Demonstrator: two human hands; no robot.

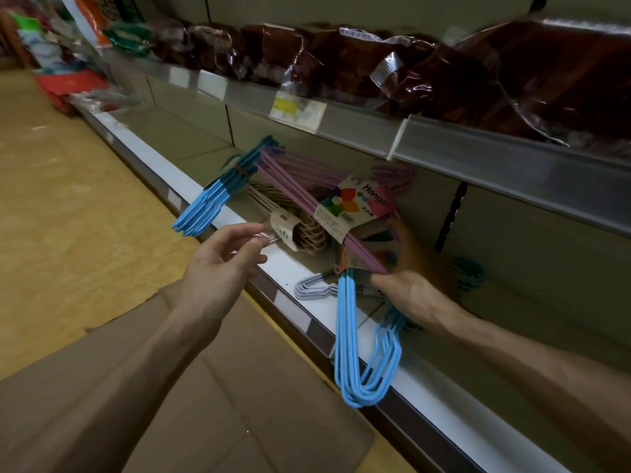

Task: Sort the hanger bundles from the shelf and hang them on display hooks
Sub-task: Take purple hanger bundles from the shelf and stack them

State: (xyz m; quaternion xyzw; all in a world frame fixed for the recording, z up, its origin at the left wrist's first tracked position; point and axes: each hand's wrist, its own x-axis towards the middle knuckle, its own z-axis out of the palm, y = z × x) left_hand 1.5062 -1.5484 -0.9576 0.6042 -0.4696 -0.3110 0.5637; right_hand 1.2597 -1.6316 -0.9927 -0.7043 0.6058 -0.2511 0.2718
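My right hand (pixel 406 271) grips a pink hanger bundle (pixel 297 186) with a "Hanger" card label (pixel 358 206), held slanted above the lower shelf (pixel 211 206). Light blue hangers (pixel 365 353) hang down from the same hand over the shelf's front edge. More blue hangers (pixel 208 203) stick out to the left behind the pink ones. My left hand (pixel 222 261) pinches the metal hook ends of a beige hanger bundle (pixel 304 233) wrapped in a paper band, lying on the shelf. No display hooks are in view.
Grey hangers (pixel 314 285) lie on the shelf near its edge; teal ones (pixel 467 271) lie at the back right. The upper shelf (pixel 478 151) holds brown plastic-wrapped packs. A cardboard box (pixel 239 387) sits on the floor under my arms.
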